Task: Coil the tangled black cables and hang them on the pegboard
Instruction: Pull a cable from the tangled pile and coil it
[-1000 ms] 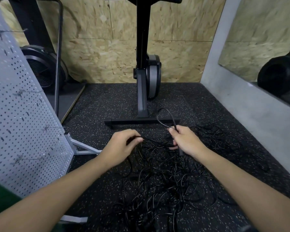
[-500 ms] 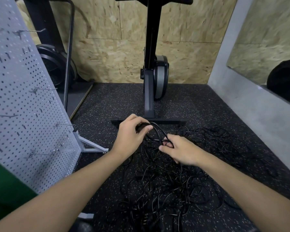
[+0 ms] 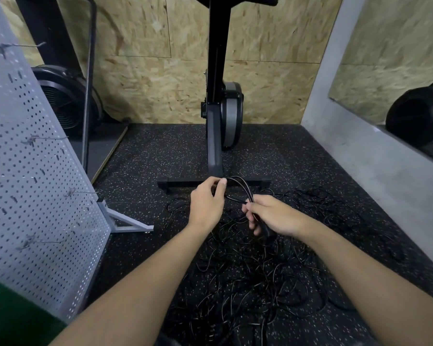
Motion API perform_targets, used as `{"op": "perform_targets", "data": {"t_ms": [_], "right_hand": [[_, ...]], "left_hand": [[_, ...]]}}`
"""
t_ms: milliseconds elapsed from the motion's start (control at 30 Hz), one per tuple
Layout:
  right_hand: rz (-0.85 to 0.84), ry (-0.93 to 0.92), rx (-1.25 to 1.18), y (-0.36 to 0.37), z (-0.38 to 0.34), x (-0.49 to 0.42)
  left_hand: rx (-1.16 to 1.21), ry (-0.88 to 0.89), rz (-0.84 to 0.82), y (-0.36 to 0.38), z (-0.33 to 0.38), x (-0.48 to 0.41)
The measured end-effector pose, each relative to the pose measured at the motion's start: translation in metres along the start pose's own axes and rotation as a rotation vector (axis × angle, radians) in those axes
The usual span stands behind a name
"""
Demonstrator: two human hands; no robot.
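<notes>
Barely begun, we pinch one small cable loop (image 3: 243, 186) at frame centre between left hand (image 3: 206, 206) and right hand (image 3: 273, 216); the tangle (image 3: 248, 278) sprawls below, with nothing yet hung on the pegboard (image 3: 35, 171) at left.

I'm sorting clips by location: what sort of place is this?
Probably a small gym or workout room: speckled rubber flooring, an exercise machine with a flywheel by the chipboard wall, and a fan-wheel machine beyond the pegboard.
</notes>
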State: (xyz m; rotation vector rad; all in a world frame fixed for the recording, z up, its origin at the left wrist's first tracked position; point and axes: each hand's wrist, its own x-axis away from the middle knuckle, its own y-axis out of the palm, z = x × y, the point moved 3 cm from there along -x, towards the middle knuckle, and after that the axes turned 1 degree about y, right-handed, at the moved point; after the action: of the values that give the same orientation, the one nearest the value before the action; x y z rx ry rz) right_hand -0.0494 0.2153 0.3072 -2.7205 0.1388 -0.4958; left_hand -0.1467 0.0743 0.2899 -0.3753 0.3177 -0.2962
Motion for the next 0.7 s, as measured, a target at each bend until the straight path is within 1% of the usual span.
{"op": "perform_targets", "data": {"t_ms": [67,133,200,267,333,367,433,500,567,700], "right_hand": [[0.04,-0.028,0.013,-0.006,0.003,-0.006],[0.085,-0.042,-0.031,-0.012,0.007,-0.011],[0.125,-0.057,-0.096,-0.019,0.011,-0.014],[0.134,-0.076,-0.106,-0.021,0.012,-0.015],[0.146,-0.089,-0.059,-0.021,0.014,-0.017],[0.162,-0.096,-0.029,-0.021,0.015,-0.019],[0.217,-0.103,0.015,-0.023,0.019,-0.022],[0.255,-0.109,0.061,-0.024,0.023,-0.022],[0.234,-0.107,0.08,-0.022,0.025,-0.021],[0.18,-0.144,0.01,-0.015,0.016,-0.011]], "left_hand": [[0.049,-0.093,-0.029,0.008,-0.004,-0.003],[0.07,-0.143,-0.085,0.012,-0.015,-0.007],[0.018,-0.15,-0.176,0.012,-0.028,-0.011],[-0.038,-0.17,-0.265,0.014,-0.042,-0.012],[-0.038,-0.196,-0.305,0.013,-0.05,-0.012],[-0.012,-0.197,-0.294,0.012,-0.05,-0.013],[0.107,-0.211,-0.259,0.009,-0.044,-0.017],[0.299,-0.261,-0.25,0.009,-0.029,-0.017],[0.454,-0.291,-0.254,0.012,-0.012,-0.013],[0.586,-0.306,-0.257,0.015,0.008,-0.002]]}}
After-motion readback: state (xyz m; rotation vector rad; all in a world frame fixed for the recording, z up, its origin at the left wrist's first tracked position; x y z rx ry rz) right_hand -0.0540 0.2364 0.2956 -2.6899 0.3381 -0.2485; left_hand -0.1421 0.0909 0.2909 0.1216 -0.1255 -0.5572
